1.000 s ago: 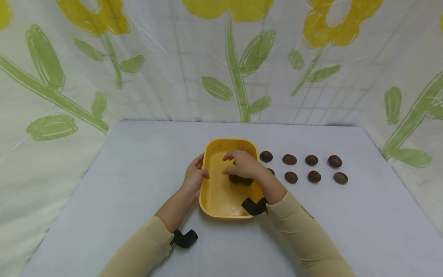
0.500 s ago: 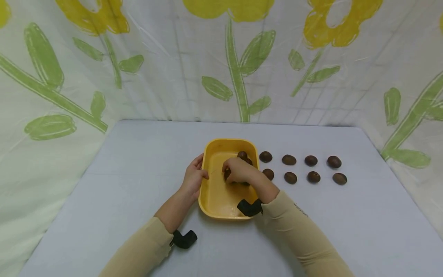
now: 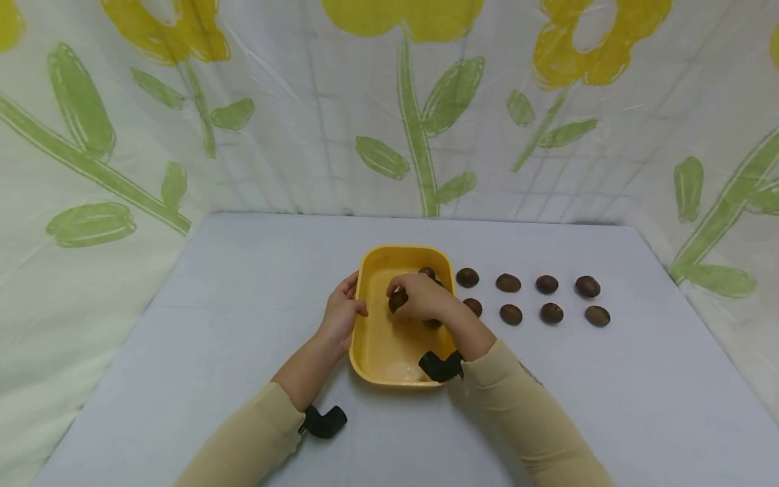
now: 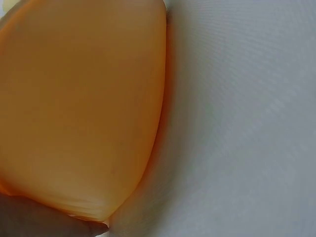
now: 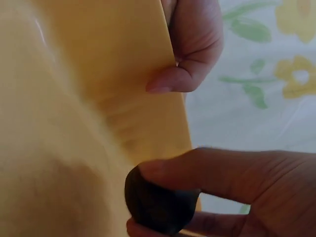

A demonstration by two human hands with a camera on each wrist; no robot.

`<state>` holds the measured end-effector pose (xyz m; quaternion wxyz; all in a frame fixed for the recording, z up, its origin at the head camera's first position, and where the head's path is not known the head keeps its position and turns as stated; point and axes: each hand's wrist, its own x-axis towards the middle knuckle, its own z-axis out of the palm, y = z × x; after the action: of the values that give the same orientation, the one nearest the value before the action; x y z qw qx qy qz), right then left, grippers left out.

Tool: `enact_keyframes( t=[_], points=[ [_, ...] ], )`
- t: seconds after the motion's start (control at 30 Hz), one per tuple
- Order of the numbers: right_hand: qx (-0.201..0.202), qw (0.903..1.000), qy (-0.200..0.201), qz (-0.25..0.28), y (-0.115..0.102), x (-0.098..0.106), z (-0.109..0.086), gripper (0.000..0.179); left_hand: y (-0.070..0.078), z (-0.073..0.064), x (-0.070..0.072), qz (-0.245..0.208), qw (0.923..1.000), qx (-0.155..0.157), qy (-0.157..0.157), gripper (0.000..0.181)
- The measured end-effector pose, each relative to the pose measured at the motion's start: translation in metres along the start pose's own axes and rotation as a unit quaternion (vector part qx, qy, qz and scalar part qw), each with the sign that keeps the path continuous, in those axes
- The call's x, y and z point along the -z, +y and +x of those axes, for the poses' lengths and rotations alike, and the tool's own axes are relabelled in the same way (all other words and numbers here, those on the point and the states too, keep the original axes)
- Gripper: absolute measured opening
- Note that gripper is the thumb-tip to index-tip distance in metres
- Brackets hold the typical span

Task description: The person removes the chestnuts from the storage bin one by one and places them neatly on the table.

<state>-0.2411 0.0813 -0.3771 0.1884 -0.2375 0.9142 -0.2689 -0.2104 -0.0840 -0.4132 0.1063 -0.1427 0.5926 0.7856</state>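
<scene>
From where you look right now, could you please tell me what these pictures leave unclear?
Number of brown pieces in the yellow tray: head view, the right hand covers part of the group.
Where the left hand meets the tray's outside: head view, the rim hides it.
The tray's inside: left wrist view, blocked by its outer side.
Outline of the held piece: right wrist view, partly covered by the right hand.

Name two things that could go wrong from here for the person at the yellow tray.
The rounded brown nut-like piece pinched in the right hand could slip and drop. A push from the left hand, which grips the yellow tray, might nudge the tray against the loose piece near its far right corner.
</scene>
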Motion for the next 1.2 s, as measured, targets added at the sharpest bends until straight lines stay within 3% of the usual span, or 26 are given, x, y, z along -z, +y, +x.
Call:
enact_keyframes(
  t=[0.3,0.67,1.2],
  points=[
    [0.032,0.9993,0.013,0.013,-0.009,0.012,-0.015,0.028,0.000,0.001,0.000,0.001,1.0000,0.002,0.001,0.079],
    [0.020,0.9983,0.051,0.018,-0.008,0.026,-0.037,0.035,0.000,-0.001,0.001,-0.007,0.9999,-0.004,-0.007,0.081],
    [-0.022,0.9925,0.118,0.027,0.025,0.041,-0.093,0.038,0.000,-0.001,0.000,-0.023,0.9997,-0.001,-0.007,0.082]
  ],
)
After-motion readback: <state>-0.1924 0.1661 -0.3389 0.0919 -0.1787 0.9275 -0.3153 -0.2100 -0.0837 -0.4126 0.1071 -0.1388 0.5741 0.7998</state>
